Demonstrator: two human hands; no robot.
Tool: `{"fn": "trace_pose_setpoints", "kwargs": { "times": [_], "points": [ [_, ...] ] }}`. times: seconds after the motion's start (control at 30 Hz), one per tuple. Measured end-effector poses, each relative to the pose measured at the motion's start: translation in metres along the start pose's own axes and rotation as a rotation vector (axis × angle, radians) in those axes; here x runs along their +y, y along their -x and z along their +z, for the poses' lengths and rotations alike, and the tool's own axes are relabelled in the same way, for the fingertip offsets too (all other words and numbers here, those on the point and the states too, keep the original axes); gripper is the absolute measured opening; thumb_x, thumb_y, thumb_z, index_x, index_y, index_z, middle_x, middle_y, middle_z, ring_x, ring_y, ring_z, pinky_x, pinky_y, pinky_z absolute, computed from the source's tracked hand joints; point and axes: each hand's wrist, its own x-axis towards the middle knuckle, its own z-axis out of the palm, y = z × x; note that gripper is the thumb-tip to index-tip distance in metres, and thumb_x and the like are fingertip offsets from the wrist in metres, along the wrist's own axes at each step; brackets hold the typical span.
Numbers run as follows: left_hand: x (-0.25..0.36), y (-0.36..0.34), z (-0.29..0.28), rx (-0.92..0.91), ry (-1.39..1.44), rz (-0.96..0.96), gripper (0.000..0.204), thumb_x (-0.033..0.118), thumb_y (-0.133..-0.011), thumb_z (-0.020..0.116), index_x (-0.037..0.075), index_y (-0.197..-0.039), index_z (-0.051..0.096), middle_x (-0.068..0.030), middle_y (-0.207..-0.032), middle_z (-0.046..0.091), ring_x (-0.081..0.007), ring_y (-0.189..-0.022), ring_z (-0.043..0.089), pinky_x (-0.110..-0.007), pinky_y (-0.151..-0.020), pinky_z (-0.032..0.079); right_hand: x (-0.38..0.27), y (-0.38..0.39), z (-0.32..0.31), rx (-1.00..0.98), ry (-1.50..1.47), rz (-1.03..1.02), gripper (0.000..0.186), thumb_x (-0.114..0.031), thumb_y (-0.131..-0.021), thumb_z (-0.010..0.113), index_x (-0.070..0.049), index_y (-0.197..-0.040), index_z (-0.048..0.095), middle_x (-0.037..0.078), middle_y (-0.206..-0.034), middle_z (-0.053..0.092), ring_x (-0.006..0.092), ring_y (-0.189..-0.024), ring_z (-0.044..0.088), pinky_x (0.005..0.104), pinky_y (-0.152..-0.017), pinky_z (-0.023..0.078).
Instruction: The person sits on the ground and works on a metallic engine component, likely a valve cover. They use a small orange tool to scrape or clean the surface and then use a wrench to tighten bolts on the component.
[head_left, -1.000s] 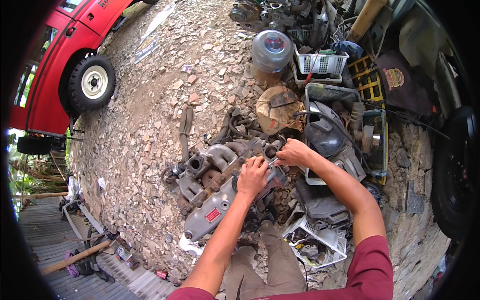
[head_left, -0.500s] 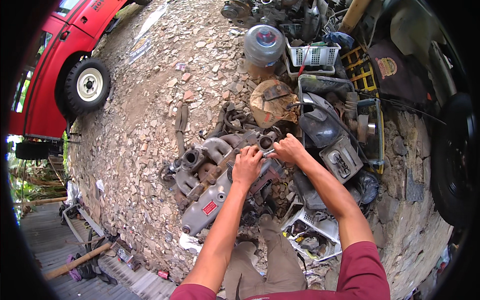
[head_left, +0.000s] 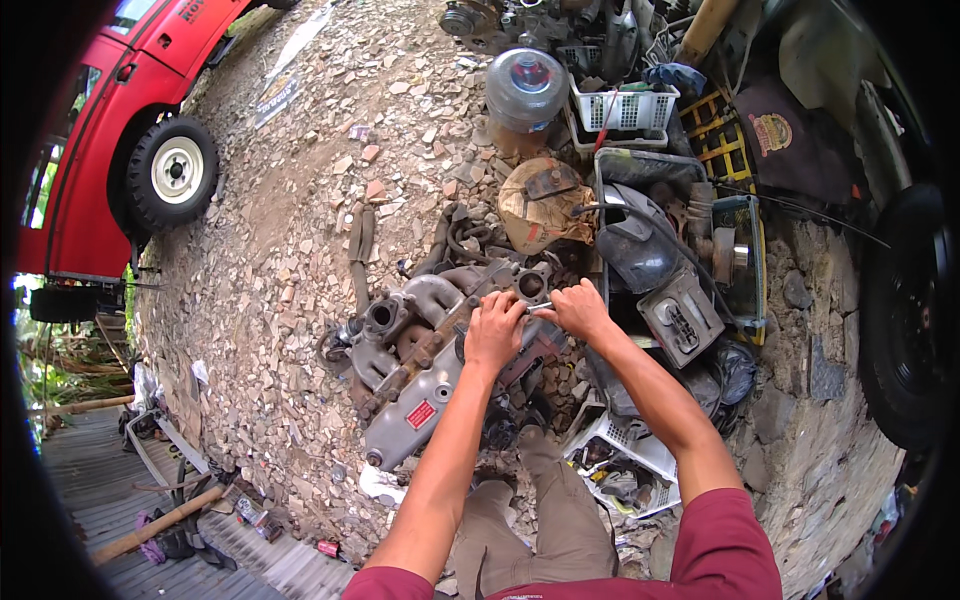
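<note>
An engine with a grey valve cover [head_left: 398,428] lies on the stony ground in front of me, a red label on the cover. Curved manifold pipes [head_left: 432,297] run along its far side, with a round flanged opening [head_left: 532,286] at the right end. My right hand [head_left: 580,310] is closed around one end of a thin silvery wrench [head_left: 540,308]. The wrench's other end reaches the fingers of my left hand [head_left: 494,330], just below that flange. My left fingers are bent down onto the engine's edge; whatever lies under them is hidden.
Right of the engine stand a black bin [head_left: 655,165] of parts and a grey metal box [head_left: 682,318]. A white basket [head_left: 640,450] sits by my legs. Farther off are a water jug [head_left: 526,85] and a dusty rounded container [head_left: 540,215]. A red vehicle [head_left: 95,190] is parked far left.
My right hand has dropped slightly toward me, swinging its end of the wrench down. The left hand stays at nearly the same spot on the engine.
</note>
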Motion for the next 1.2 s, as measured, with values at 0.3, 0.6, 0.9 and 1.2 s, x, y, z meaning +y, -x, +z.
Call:
{"fn": "trace_pose_setpoints", "kwargs": {
  "times": [0.3,0.6,0.9,1.2],
  "points": [
    [0.004,-0.001,-0.007,-0.022,0.019,-0.027,0.031,0.019,-0.082,0.076,0.013,-0.111,0.067,-0.0049,-0.117,0.061,-0.0263,-0.121,0.056,-0.044,-0.091,0.049,0.014,-0.007,-0.019,-0.064,-0.063,-0.16,0.053,-0.057,-0.092,0.062,-0.009,-0.069,0.059,0.009,-0.06,0.06,0.0291,-0.059,0.06,0.0394,-0.067,0.04],
    [0.001,-0.001,-0.004,-0.019,0.008,-0.019,0.033,0.023,-0.083,0.076,0.013,-0.112,0.065,-0.0031,-0.119,0.06,-0.0245,-0.121,0.055,-0.043,-0.094,0.048,0.038,-0.048,-0.037,-0.136,-0.076,-0.483,0.056,-0.061,-0.091,0.061,-0.01,-0.069,0.063,0.007,-0.063,0.061,0.0275,-0.065,0.062,0.0394,-0.074,0.042],
    [0.001,-0.002,0.0,-0.012,-0.024,-0.015,0.03,0.024,-0.083,0.075,0.013,-0.11,0.065,-0.0028,-0.121,0.06,-0.0243,-0.122,0.054,-0.042,-0.095,0.048,0.045,-0.078,-0.022,-0.289,0.068,-0.653,0.061,-0.069,-0.091,0.053,-0.01,-0.077,0.065,0.008,-0.06,0.063,0.0298,-0.062,0.064,0.0402,-0.072,0.042],
    [0.005,-0.002,-0.005,-0.015,-0.024,-0.031,0.032,0.026,-0.083,0.077,0.012,-0.109,0.068,-0.0046,-0.12,0.062,-0.0259,-0.121,0.055,-0.042,-0.091,0.05,0.04,-0.054,-0.013,-0.179,0.139,-0.541,0.06,-0.068,-0.088,0.057,-0.01,-0.076,0.063,0.009,-0.06,0.065,0.0291,-0.059,0.066,0.0405,-0.072,0.043]
  ]
}}
